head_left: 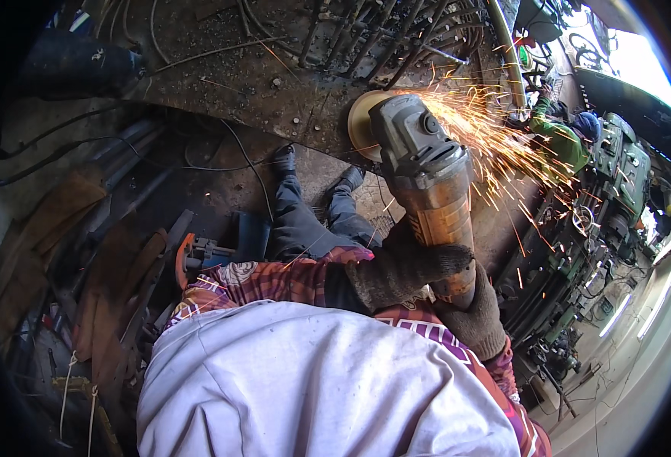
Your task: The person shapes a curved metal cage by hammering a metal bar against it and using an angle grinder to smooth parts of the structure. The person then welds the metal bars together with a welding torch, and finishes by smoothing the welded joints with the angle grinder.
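Observation:
An orange and grey angle grinder (436, 206) is held out in front of me by both hands. My left hand (415, 270), in a dark knitted glove, is wrapped round the grinder's body. The other glove, on my right hand (472, 320), closes round the tail end of the tool. The grinder's pale round disc (360, 126) meets the edge of a dark, dirty steel bench (274, 99). A stream of orange sparks (488, 133) sprays from it to the right. The exact contact point is hidden behind the grinder head.
Bent steel rods (396, 38) are piled at the bench's far side. Loose cables (248, 160) hang and trail at left. Sacking and metal lengths (91, 251) lie at lower left. A person in green (568, 145) is by a large machine (625, 167) on the right, beyond the sparks.

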A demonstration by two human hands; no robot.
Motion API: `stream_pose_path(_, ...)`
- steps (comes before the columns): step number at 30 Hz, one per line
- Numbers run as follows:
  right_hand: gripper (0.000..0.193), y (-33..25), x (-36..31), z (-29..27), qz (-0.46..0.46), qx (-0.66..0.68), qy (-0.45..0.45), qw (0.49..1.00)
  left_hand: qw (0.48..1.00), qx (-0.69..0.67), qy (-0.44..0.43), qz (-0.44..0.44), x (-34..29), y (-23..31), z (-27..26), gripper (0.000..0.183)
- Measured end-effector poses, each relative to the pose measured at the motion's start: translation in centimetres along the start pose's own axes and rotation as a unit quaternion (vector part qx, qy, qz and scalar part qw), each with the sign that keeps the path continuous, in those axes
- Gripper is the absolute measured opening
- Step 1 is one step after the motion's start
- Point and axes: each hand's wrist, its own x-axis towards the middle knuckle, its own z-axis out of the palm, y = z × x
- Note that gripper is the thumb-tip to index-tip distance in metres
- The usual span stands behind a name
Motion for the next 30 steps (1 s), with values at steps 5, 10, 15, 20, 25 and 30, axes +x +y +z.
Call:
stream_pose_path(5,0.088,1.8,-0.2,0.3,0.001,0.083,0.014,0.996,0.999,0.049,-0.006,0.013,0.4,-0.5,-0.2,0.067)
stream_pose_path(10,0.088,1.6,-0.2,0.6,-0.038,0.027,0.043,0.998,0.999,0.040,0.006,-0.021,0.0,-0.2,-0.1,0.064)
stream_pose_path(15,0.087,-0.1,0.1,0.6,0.015,0.098,0.023,0.995,0.999,0.049,-0.005,-0.008,-0.1,0.5,-0.5,0.078)
stream_pose_path(20,0.085,-0.4,0.0,0.3,-0.041,-0.045,0.032,0.998,0.999,0.021,-0.014,0.026,0.2,0.5,-0.4,0.076)
stream_pose_path(25,0.084,-1.4,0.2,0.4,0.032,0.027,0.016,0.999,0.999,0.020,-0.029,-0.001,0.3,0.2,-0.6,0.073)
stream_pose_path(30,0.083,-1.4,0.0,0.4,0.013,0.008,0.012,1.000,0.999,0.038,-0.013,-0.001,0.0,0.5,-0.7,0.070)
